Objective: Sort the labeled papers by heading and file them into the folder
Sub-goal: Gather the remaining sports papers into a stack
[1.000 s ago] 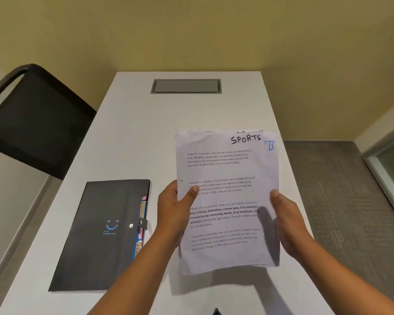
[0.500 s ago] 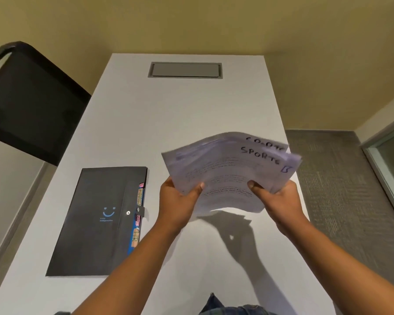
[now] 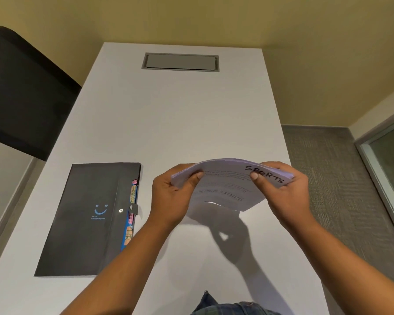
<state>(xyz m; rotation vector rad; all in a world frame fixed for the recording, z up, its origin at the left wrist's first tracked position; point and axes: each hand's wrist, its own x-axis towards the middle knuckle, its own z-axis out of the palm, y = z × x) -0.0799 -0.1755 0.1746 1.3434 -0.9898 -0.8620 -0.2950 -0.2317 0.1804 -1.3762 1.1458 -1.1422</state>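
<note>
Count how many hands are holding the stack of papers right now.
2. The left hand grips the left edge of the paper stack; the right hand pinches its right edge, thumb beside the SPORTS heading. No other hand is in view.

Bright, even overhead light casts soft shadows on the table (image 3: 180, 133); wide-angle bending at edges
</note>
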